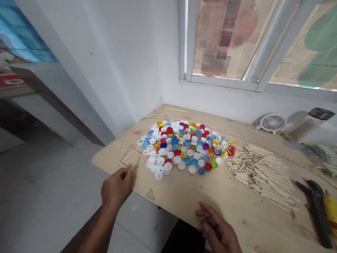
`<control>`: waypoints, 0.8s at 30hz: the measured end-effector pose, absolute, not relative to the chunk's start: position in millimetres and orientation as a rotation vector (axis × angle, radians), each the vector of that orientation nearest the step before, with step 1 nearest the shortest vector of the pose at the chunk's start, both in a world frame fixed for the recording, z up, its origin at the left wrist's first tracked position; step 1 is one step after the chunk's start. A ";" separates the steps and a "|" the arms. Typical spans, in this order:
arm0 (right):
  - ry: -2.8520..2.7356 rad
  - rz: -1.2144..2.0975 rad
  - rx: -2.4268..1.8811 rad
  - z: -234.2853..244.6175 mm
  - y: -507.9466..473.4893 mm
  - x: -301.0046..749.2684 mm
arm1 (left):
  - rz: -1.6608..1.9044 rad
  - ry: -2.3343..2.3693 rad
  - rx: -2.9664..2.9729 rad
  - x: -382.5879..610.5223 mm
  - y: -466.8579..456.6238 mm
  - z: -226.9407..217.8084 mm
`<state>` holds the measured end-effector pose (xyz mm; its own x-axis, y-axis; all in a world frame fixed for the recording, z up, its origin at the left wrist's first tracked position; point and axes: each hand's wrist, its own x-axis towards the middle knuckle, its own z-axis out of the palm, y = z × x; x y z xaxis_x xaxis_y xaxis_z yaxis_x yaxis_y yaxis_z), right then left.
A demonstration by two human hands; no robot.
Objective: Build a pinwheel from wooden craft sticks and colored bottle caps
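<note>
At the table's left front edge, my left hand [117, 188] is closed in a pinch, its fingertips at a thin wooden stick [132, 160]. More thin sticks [128, 156] lie joined or touching at angles just beyond those fingers; I cannot tell which are fixed together. My right hand [217, 226] hovers by the front edge with fingers loosely curled and apart, nothing in it. Between and beyond the hands spreads a heap of plastic bottle caps [174, 141] in white, red, blue, yellow and other colours, some with holes. Right of the caps is a pile of wooden sticks [259, 172].
Black-handled pliers [316, 211] and a yellow tool [331, 211] lie at the right. A small white fan [273, 122] and a clear bottle with a dark lid [305, 123] stand by the wall. A cord [244, 137] crosses the wooden table [179, 196] behind the caps.
</note>
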<state>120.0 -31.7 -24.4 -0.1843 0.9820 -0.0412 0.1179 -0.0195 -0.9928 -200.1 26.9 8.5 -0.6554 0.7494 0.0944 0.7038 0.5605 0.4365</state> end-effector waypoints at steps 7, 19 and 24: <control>-1.370 1.328 -1.204 -25.9 -32.9 119.1 | 0.707 2.685 1.261 -197.7 26.2 10.6; -1.412 1.325 -1.210 -15.7 -30.7 120.7 | 0.736 2.644 1.235 -197.2 26.0 14.3; -1.424 1.308 -1.215 -14.8 -30.9 120.6 | 0.739 2.639 1.238 -200.8 24.6 14.3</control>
